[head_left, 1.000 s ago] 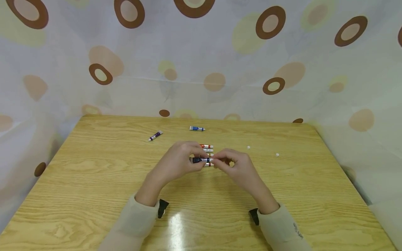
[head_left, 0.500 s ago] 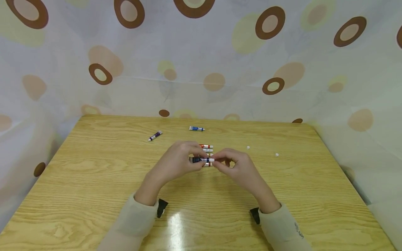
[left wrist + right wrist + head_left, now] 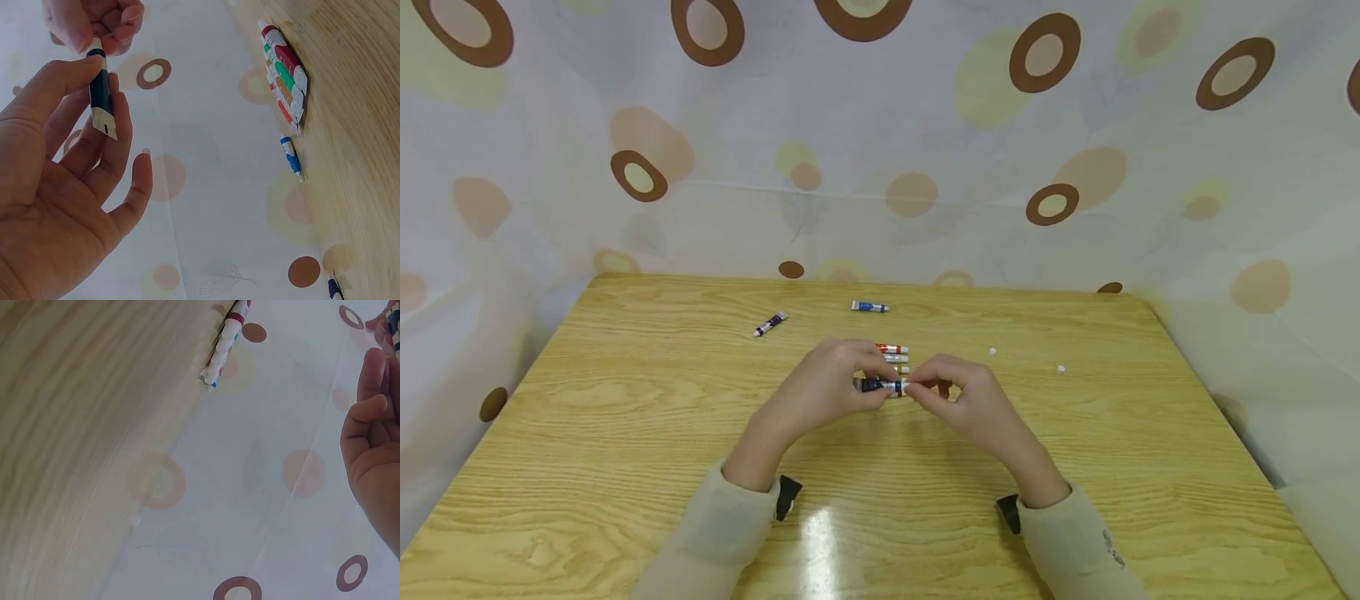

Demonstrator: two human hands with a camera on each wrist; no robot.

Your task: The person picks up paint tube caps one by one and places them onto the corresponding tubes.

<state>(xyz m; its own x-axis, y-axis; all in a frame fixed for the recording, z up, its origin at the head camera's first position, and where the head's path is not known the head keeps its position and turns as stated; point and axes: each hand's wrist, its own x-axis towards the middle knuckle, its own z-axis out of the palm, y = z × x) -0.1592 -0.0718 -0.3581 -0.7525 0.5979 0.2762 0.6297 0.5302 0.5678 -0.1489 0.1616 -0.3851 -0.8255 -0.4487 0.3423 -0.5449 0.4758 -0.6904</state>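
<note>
In the head view my left hand (image 3: 820, 383) holds a dark blue paint tube (image 3: 875, 385) by its body, between thumb and fingers. The tube lies nearly level, its white cap end pointing right. My right hand (image 3: 966, 396) pinches that cap end with thumb and index finger. The left wrist view shows the flat crimped end of the held tube (image 3: 100, 94) towards the camera, with the right fingertips (image 3: 112, 44) at its far end. Behind the hands, a row of several paint tubes (image 3: 892, 349) lies on the table, partly hidden by the left hand.
A blue paint tube (image 3: 870, 307) lies farther back on the wooden table (image 3: 625, 433), with a purple one (image 3: 771, 324) to its left. Two small white pieces (image 3: 992, 352) lie to the right of the hands. A patterned curtain (image 3: 850, 225) hangs behind the table.
The right fingertips drew back slightly from the white cap half a second ago and are around it again now. The held tube has shifted slightly; the left hand keeps its grip.
</note>
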